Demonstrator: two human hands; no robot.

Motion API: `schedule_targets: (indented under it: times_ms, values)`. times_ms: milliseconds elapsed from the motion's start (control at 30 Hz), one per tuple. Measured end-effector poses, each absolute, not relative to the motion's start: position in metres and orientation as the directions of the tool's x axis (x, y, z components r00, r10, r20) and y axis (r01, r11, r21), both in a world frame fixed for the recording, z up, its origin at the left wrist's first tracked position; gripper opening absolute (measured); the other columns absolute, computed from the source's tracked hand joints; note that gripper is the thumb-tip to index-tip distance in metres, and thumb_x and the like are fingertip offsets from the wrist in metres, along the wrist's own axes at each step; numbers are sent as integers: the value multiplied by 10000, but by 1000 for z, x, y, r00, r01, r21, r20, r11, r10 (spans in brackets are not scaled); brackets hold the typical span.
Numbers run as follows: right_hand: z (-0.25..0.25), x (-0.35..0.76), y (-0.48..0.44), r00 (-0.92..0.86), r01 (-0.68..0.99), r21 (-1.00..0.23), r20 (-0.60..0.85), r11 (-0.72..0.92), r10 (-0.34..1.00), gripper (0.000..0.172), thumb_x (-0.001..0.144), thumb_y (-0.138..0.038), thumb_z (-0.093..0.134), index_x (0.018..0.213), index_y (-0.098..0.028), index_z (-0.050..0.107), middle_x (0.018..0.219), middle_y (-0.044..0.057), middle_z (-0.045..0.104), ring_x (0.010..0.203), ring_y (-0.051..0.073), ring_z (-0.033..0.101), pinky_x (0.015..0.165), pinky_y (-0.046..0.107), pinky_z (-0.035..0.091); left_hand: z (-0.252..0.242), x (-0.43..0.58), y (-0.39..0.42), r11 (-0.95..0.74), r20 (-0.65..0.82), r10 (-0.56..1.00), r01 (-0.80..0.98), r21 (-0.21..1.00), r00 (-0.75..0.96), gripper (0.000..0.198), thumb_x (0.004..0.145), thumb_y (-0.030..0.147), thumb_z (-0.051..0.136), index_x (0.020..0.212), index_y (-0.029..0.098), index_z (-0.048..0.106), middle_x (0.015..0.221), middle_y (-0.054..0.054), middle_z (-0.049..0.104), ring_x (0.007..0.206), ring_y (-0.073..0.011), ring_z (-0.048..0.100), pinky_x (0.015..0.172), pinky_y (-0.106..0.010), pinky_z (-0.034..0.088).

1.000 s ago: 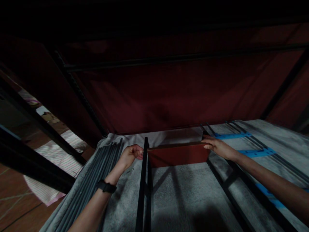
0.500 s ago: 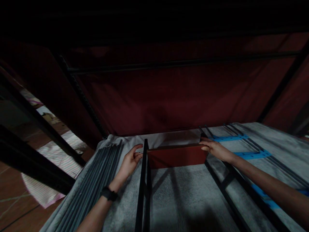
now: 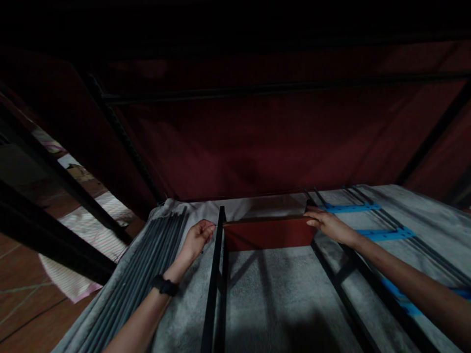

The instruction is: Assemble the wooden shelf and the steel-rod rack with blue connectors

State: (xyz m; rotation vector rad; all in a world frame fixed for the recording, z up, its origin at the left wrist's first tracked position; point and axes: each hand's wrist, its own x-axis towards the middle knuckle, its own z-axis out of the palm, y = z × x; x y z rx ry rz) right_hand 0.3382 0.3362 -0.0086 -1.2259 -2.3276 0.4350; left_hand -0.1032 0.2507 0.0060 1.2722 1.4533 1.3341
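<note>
A reddish-brown board (image 3: 270, 235) stands on its long edge between the two sides of a black metal frame (image 3: 211, 309). My right hand (image 3: 328, 225) holds the board's right end, its fingers laid over the top corner by the frame. Just left of the frame's left side is my left hand (image 3: 198, 239), wearing a black wristband (image 3: 165, 285). Its fingers are curled together in a pinch, close to the board's left end. Whatever they hold is too small or hidden to make out.
Grey cloth (image 3: 272, 304) covers the surface. A row of dark rods (image 3: 147, 274) lies at left, blue slotted brackets (image 3: 386, 234) with thin black bars at right. Dark red fabric (image 3: 257, 147) hangs behind. Black posts (image 3: 55, 245) and a striped cloth (image 3: 83, 255) on the floor are at far left.
My left hand's fingers have curled in and drawn slightly away from the frame; a small shiny bit seen at the fingertips is now hidden. My right hand stays at the board's end.
</note>
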Motion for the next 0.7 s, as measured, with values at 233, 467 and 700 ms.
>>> schedule_targets:
  times_ms: [233, 467, 700]
  values:
    - [-13, 341, 339, -485, 678, -488, 266, 550, 833, 333, 898, -384, 480, 1116, -238, 686, 1268, 89, 630, 1254, 275, 530, 1085, 452, 396, 14, -101, 247, 103, -101, 986, 5, 995, -129, 444, 684, 575, 711, 847, 171, 626, 635, -19, 646, 565, -144, 584, 558, -260, 462]
    - [-9, 340, 336, -494, 676, -477, 272, 561, 826, 328, 905, -384, 468, 1108, -251, 689, 1265, 77, 634, 1255, 269, 530, 1088, 448, 397, 12, -106, 251, 14, 13, 984, 151, 988, -177, 419, 625, 549, 756, 660, 180, 561, 529, 44, 524, 485, -88, 461, 468, -205, 332]
    - [-9, 339, 337, -506, 675, -475, 259, 564, 823, 330, 901, -378, 467, 1120, -262, 684, 1268, 64, 634, 1238, 265, 546, 1076, 435, 416, 11, -105, 249, 55, -46, 966, 29, 998, -255, 444, 661, 547, 738, 853, 175, 589, 704, -4, 637, 594, -122, 577, 564, -238, 442]
